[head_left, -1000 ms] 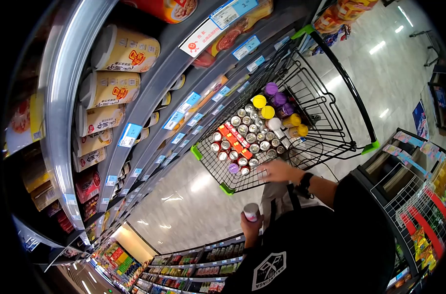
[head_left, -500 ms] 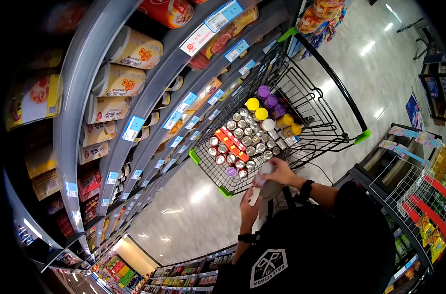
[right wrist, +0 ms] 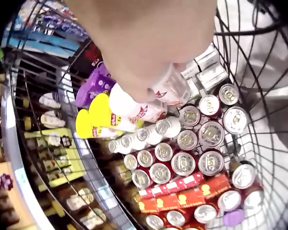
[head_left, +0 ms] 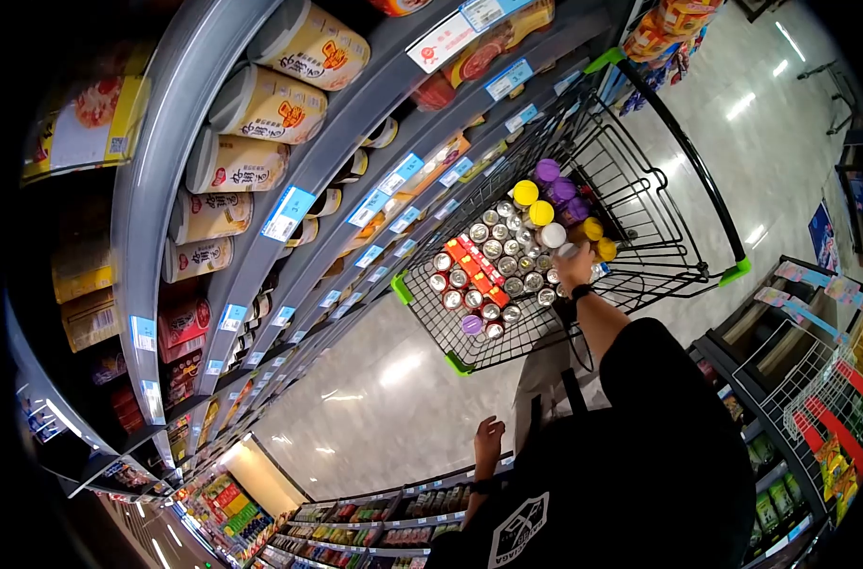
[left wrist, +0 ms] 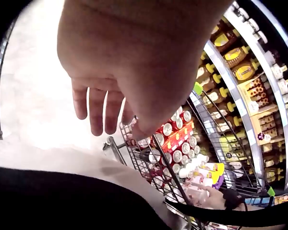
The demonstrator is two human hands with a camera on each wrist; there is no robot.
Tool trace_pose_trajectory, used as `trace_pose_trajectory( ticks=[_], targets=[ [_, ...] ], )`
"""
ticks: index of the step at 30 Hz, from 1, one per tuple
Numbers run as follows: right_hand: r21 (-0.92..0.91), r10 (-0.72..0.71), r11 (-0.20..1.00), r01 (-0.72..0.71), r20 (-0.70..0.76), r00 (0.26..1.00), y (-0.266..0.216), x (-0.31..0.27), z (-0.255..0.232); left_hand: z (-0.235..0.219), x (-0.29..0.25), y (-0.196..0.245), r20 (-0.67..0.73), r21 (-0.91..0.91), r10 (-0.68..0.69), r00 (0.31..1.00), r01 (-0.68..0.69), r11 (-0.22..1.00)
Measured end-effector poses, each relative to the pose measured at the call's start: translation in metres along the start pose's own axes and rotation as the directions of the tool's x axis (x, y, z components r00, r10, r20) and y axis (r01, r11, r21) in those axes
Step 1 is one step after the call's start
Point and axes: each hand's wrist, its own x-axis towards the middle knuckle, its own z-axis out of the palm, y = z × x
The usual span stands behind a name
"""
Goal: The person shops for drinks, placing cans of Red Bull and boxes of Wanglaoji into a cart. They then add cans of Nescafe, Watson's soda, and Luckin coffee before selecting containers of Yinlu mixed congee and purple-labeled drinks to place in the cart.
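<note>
My right hand [head_left: 574, 270] reaches down into the wire shopping cart [head_left: 422, 334] and grips a pale cup-shaped container [right wrist: 172, 88] with red print. Beside that container stands a similar one with a white lid [right wrist: 127, 99]. Yellow-capped tubs [right wrist: 103, 110] and purple-topped packs [right wrist: 96, 85] are close by the hand, and white boxes [right wrist: 212, 74] lie on its other side. Low in the head view, outside the cart, is my left hand [head_left: 488, 438]. Its fingers hang loosely in the left wrist view, holding nothing.
Several drink cans [right wrist: 184, 163] fill the cart around red boxes [right wrist: 182, 195]. Shelves with cup-shaped tubs [head_left: 270, 106] and price labels run along the left. A wire rack [head_left: 811, 375] stands at the right. The cart's handle [head_left: 683, 156] arches at the far side.
The left hand held the container a second ago, then both hands were on it. Now the right hand has carried it into the cart among the tubs, and the left hand has dropped back without it.
</note>
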Motion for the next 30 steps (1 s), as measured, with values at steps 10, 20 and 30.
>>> trace_pose_trajectory(
  ticks=[10,20,30],
  targets=[
    [0.428,0.145,0.904,-0.024,-0.253,0.956,0.033,-0.002,0.016,0.003,-0.001,-0.026,-0.017,-0.166,-0.03,0.999,0.027,0.986],
    [-0.147,-0.256,0.913,0.381,0.522,0.814,0.03,-0.06,-0.142,0.02,0.032,-0.018,-0.061,-0.267,0.043,0.997,-0.058,0.962],
    [0.352,-0.507,0.858,0.374,0.468,0.723,0.076,-0.009,-0.219,0.062,0.088,-0.051,-0.059,-0.376,0.074,0.996,-0.091,0.922]
  ],
)
